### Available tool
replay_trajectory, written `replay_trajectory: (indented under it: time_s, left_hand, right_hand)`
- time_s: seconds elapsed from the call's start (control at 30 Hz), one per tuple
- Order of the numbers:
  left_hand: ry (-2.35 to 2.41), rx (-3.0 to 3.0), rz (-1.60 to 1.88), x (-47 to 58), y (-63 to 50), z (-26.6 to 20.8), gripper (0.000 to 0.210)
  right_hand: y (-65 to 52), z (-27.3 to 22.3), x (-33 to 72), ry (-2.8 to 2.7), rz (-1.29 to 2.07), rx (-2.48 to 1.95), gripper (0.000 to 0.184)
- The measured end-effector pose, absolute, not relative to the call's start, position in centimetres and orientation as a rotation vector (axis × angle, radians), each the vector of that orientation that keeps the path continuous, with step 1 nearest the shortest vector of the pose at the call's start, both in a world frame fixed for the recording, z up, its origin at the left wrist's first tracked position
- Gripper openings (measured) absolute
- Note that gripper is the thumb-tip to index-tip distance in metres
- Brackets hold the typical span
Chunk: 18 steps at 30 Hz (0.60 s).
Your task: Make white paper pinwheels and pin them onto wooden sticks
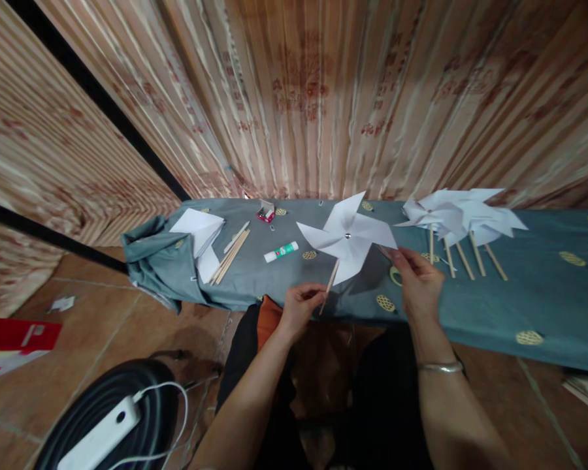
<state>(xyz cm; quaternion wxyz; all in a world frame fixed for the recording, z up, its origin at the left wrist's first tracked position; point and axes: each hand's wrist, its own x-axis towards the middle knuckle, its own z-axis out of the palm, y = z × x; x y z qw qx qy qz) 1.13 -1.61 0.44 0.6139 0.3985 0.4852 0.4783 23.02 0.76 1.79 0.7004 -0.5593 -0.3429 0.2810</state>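
Observation:
A white paper pinwheel (342,225) with a shiny pin at its centre is held up over the cloth-covered table. My left hand (301,307) pinches its wooden stick (329,287) near the lower end. At the right, the fingers of my right hand (418,281) are closed on the tip of one paper blade. Several finished-looking pinwheels (465,215) lie bunched beyond my right hand, their sticks pointing towards me. Left of the held pinwheel lies a glue stick (281,252) with a green label.
Loose wooden sticks (231,256), a white pen-like item (236,236) and stacked white paper (198,232) lie at the table's left. A small red box (265,211) stands open behind them. A black round stool (151,391) holds a white power bank (100,434) with a cable.

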Motion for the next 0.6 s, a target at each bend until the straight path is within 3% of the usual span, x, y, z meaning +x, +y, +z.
replay_trajectory:
  time_s: [0.23,0.43,0.6]
  left_hand:
    - [1.139,0.886,1.083,1.2,-1.7,1.2,0.022]
    - [1.144,0.919,1.080,1.2,-1.7,1.1,0.024]
    - [1.126,0.929,1.060,1.1,-1.7,0.9,0.025]
  right_hand:
    - [1.4,1.0,24.2,-0.719,0.570,-1.236,0.027]
    - [1.6,1.6,24.2,-0.785,0.538,-1.211,0.040]
    - [1.9,1.5,23.6,-0.735,0.575,-1.170,0.030]
